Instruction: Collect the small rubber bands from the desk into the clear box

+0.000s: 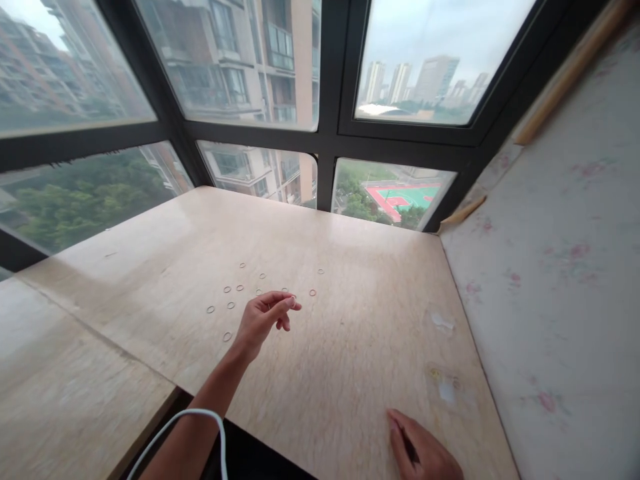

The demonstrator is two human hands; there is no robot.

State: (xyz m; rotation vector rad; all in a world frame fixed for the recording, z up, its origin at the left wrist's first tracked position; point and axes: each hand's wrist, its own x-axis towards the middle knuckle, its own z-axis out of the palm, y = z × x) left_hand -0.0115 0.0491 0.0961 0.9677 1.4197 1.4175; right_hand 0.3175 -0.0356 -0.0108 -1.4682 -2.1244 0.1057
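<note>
While the left hand [269, 311] hovers over the pale beige, streaked surface [370, 333], its thumb and forefinger are pinched together, apparently on a thin pale ring [293, 302]; exact colour and material too small to tell. Laid out so far: about eleven thin rings, flat and separate. Most lie left of the fingertips, e.g. a thin dark ring [211, 309] farthest left; a thin red ring [313, 293] and a thin greyish ring [321, 271] lie to the right. Outstanding: the pinched ring, not yet set down. The right hand [423, 450], at the lower edge, is curled, thumb near forefinger; whether it grasps anything, cannot tell. Near the floral-patterned wall [555, 320] are two clear plastic packets: the nearer packet [447, 390] shows yellowish contents, so more is probably left; the farther packet [441, 322] shows a white patch, contents unclear.
</note>
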